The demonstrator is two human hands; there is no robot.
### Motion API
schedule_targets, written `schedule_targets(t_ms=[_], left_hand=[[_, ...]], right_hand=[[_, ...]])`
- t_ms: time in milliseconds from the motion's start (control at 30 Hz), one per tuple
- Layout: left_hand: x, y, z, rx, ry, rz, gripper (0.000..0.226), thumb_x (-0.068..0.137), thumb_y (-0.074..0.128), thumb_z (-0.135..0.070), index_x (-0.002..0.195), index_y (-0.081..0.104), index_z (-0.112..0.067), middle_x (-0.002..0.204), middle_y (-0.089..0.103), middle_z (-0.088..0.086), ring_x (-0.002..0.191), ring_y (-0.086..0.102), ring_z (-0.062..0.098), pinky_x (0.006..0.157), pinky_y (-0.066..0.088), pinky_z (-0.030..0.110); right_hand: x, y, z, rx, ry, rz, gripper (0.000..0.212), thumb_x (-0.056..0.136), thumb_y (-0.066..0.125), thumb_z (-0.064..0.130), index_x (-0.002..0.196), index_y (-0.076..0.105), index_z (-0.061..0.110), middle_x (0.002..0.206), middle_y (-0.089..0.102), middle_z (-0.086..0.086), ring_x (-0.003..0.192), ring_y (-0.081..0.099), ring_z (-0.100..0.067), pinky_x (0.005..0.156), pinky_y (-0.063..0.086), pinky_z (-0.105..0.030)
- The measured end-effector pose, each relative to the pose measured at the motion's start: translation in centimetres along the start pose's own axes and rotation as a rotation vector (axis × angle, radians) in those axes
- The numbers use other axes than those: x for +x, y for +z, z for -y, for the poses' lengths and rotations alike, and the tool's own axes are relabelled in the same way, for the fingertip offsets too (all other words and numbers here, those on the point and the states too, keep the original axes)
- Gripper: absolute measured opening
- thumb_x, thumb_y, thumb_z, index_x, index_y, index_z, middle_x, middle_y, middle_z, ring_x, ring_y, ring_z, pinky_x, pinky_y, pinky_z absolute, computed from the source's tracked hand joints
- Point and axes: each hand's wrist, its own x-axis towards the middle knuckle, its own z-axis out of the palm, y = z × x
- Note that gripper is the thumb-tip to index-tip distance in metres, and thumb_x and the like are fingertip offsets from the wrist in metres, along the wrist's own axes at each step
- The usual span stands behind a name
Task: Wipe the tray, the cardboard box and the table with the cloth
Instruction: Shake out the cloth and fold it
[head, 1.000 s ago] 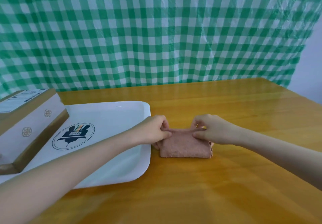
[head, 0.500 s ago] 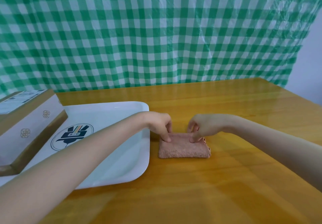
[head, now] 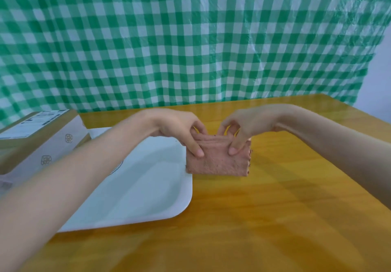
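Two forearms reaching across wooden table [head: 264, 218], white tray [head: 148, 197] lying at left. Left hand [head: 179, 127] and right hand [head: 243, 125] each pinching upper edge of pink cloth [head: 218, 161], thumbs in front, cloth hanging upright just right of tray. Cardboard box [head: 42, 144] sitting on tray's far left. Green-checked sheet [head: 190, 38] hanging behind.
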Motion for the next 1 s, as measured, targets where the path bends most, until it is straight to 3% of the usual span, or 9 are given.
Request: schedule_targets(t_ms=[100,200,333,400,533,600,700,833,1000], left_hand=[[-2.4,-1.9,1.5,-0.034,0.02,-0.041,0.011,0.076,0.074,-0.013,0.086,0.069,-0.013,0.075,0.071,-0.011,0.07,0.065,0.0,0.062,0.046,0.01],[-4.7,-3.3,3.2,-0.181,-0.008,-0.108,0.008,0.081,0.067,-0.007,0.074,0.063,-0.009,0.058,0.065,-0.013,0.054,0.061,-0.003,0.051,0.044,0.007],[-7.2,-4.2,6.2,-0.274,-0.104,-0.142,0.013,0.085,0.064,-0.008,0.095,0.071,-0.006,0.083,0.075,-0.001,0.079,0.069,0.006,0.07,0.054,0.016],[-7.5,-3.9,8.0,-0.134,-0.153,-0.262,0.009,0.083,0.069,-0.009,0.089,0.073,-0.011,0.085,0.073,0.002,0.084,0.066,0.013,0.08,0.053,0.024],[-7.7,-1.7,10.9,0.389,-0.068,-0.555,0.009,0.075,0.073,-0.017,0.083,0.073,-0.022,0.08,0.068,-0.009,0.077,0.06,0.011,0.074,0.051,0.035],[-8.3,-0.3,12.0,0.587,-0.018,-0.347,0.014,0.077,0.071,-0.024,0.09,0.072,-0.026,0.085,0.064,-0.015,0.08,0.056,0.001,0.077,0.05,0.033],[-9.7,0.9,12.5,0.56,-0.1,0.071,0.017,0.079,0.071,-0.026,0.095,0.073,-0.028,0.088,0.064,-0.014,0.078,0.054,-0.008,0.077,0.046,0.017],[-9.9,0.6,13.4,0.507,-0.099,-0.178,0.015,0.086,0.063,-0.021,0.097,0.071,-0.028,0.082,0.064,-0.02,0.077,0.057,-0.007,0.08,0.049,0.02],[-8.8,2.1,13.5,0.44,-0.089,-0.285,0.007,0.08,0.07,-0.034,0.085,0.069,-0.029,0.084,0.066,-0.015,0.075,0.055,-0.006,0.078,0.051,0.032]], right_hand=[[1.0,-0.4,1.7,0.163,-0.112,-0.001,0.01,0.079,0.073,0.016,0.087,0.067,0.014,0.087,0.069,0.004,0.077,0.064,-0.007,0.065,0.049,-0.015],[3.1,0.1,3.2,0.327,-0.169,-0.027,0.008,0.08,0.071,0.022,0.077,0.064,0.019,0.081,0.066,0.008,0.078,0.062,-0.007,0.072,0.05,-0.022],[5.9,1.4,5.2,0.418,-0.148,-0.07,0.012,0.082,0.072,0.017,0.091,0.065,0.018,0.095,0.066,-0.002,0.086,0.062,-0.016,0.075,0.056,-0.028],[6.9,2.4,6.4,0.327,-0.166,-0.177,0.014,0.081,0.071,0.011,0.094,0.066,0.015,0.097,0.067,-0.005,0.086,0.063,-0.017,0.075,0.057,-0.029],[7.6,6.2,8.4,-0.055,-0.382,-0.52,0.013,0.075,0.065,0.011,0.088,0.069,0.009,0.092,0.071,-0.002,0.083,0.064,-0.017,0.076,0.054,-0.033],[7.2,8.3,8.5,-0.194,-0.443,-0.411,0.011,0.076,0.064,0.015,0.085,0.069,0.013,0.089,0.071,0.004,0.086,0.065,-0.014,0.079,0.053,-0.035],[6.4,10.0,7.6,-0.292,-0.435,-0.11,0.011,0.082,0.063,0.016,0.082,0.072,0.022,0.083,0.07,0.014,0.085,0.063,-0.002,0.079,0.054,-0.029],[7.5,9.1,6.6,-0.117,-0.414,-0.261,0.018,0.086,0.057,0.012,0.083,0.073,0.021,0.077,0.065,0.02,0.075,0.056,0.015,0.073,0.048,-0.01],[8.2,9.4,6.2,-0.183,-0.376,-0.244,0.008,0.081,0.064,0.017,0.08,0.071,0.021,0.081,0.068,0.013,0.077,0.06,0.002,0.07,0.053,-0.022]])
